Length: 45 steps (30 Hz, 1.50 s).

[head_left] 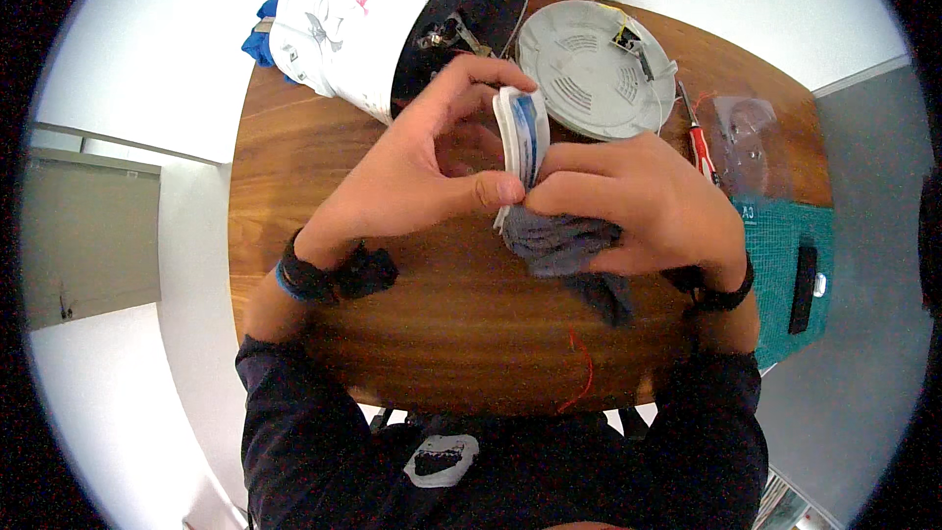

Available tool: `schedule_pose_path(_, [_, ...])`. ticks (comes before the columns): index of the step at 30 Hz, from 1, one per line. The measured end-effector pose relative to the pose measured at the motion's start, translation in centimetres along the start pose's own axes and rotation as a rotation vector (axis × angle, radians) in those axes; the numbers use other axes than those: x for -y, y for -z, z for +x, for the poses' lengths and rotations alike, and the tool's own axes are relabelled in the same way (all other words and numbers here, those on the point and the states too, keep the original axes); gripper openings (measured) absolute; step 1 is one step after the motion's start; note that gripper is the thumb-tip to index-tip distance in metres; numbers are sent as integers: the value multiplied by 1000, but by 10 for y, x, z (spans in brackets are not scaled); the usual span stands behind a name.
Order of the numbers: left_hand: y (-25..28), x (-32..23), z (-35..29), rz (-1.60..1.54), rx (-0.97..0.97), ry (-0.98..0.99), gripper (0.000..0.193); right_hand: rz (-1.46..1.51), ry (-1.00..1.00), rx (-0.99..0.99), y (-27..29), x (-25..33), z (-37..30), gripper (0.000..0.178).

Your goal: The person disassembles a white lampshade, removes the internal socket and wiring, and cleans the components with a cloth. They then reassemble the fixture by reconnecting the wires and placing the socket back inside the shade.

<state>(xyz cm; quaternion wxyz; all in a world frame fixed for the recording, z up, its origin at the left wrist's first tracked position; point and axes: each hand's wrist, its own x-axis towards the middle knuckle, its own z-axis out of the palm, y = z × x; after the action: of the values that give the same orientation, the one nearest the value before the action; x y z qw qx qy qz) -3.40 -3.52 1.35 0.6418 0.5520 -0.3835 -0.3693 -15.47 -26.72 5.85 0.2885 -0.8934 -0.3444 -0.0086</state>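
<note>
Held nearly edge-on above the table is a thin white panel (pixel 506 128) with a blue patch on its right face. My left hand (pixel 407 162) grips it by the edges, thumb at the bottom and fingers curled over the top. A crumpled grey cloth (pixel 559 240) is bunched in my right hand (pixel 648 196), whose fingers are closed at the panel's lower right face. Part of the cloth dangles below that hand. My right fingers hide where cloth and panel meet.
Beyond my left hand, a white cylindrical housing (pixel 339 29) lies on its side, parts showing inside. Behind my right hand is a round vented white cover (pixel 589 64). To the right are a red-handled screwdriver (pixel 700 149), clear plastic bag (pixel 751 142) and green mat (pixel 770 285). A red wire (pixel 590 373) lies near the front.
</note>
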Motion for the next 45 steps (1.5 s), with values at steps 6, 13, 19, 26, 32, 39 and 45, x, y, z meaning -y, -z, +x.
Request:
schedule_pose_path(6, [1, 5, -2, -94, 70, -25, 77, 66, 8, 45, 0, 1, 5, 55])
schedule_pose_path(13, [-8, 5, 0, -231, 94, -13, 74, 70, 24, 5, 2, 0, 4, 48])
schedule_pose_path(19, [-5, -5, -2, -5, -44, 113, 83, -57, -102, -77, 3, 2, 4, 44])
schedule_pose_path(26, [-5, -7, -2, 291, -45, 30, 69, -62, -318, -246, 6, 4, 4, 43])
schedule_pose_path(32, [-14, -13, 0, 516, -169, 11, 45, 47, -314, -406, 2, -3, -2, 34])
schedule_pose_path(39, [-12, -5, 2, 780, -293, -232, 35, 46, -318, -415, 1, -4, -3, 30])
schedule_pose_path(45, [-18, -6, 0, 751, -333, -197, 29, 2, -297, -390, -1, -11, -1, 32])
